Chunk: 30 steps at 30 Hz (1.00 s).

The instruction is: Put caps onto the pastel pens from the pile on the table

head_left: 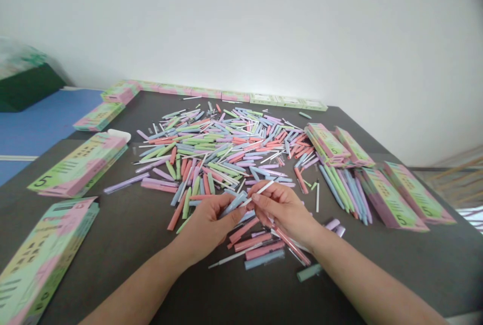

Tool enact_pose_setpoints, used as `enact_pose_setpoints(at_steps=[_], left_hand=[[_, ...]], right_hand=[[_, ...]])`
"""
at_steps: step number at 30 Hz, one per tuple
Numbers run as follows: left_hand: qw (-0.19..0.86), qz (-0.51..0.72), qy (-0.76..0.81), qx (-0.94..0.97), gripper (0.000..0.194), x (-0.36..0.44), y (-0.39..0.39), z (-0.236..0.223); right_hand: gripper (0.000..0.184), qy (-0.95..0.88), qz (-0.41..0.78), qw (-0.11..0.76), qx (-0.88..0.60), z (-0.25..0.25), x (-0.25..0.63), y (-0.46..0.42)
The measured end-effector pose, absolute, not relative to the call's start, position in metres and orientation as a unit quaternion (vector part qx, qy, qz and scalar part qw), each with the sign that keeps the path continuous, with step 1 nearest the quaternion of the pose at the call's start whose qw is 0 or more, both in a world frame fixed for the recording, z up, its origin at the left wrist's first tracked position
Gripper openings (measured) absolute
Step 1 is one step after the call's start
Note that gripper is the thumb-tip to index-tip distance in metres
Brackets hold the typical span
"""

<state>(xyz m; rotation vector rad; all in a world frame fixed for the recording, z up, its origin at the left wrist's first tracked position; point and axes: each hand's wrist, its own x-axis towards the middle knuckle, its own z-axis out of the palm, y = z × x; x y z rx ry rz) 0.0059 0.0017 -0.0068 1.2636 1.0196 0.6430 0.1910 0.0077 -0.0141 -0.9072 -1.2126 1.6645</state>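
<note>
Near the front of the pile, my left hand (211, 219) pinches a light blue pen barrel (234, 203) between thumb and fingers. My right hand (281, 207) is closed on a thin white pen refill (264, 186), its lower end meeting the blue barrel's end; whether it sits inside the barrel I cannot tell. Under my hands lie several loose pen parts, among them a pink barrel (264, 251), a blue piece (264, 259) and a white refill (230, 258). A red barrel (292, 246) runs out below my right hand; whether the hand touches it is unclear.
A wide heap of pastel pen parts (211, 139) covers the middle of the dark table (143, 264). Printed pen boxes stand left (81, 164), right (394, 196) and along the back (204, 92). Several pens (345, 189) lie side by side by the right boxes. A white wall (241, 23) rises behind.
</note>
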Motion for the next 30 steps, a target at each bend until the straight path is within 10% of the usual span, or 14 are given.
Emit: enact_pose_setpoints(at_steps=[10, 30], left_hand=[[0.642, 0.314, 0.47, 0.518, 0.029, 0.004, 0.004, -0.014], [0.657, 0.319, 0.452, 0.512, 0.029, 0.004, 0.004, -0.013]], right_hand=[[0.033, -0.691, 0.085, 0.278, -0.662, -0.026, 0.28, 0.109], [0.025, -0.778, 0.015, 0.054, -0.626, -0.036, 0.294, 0.148]])
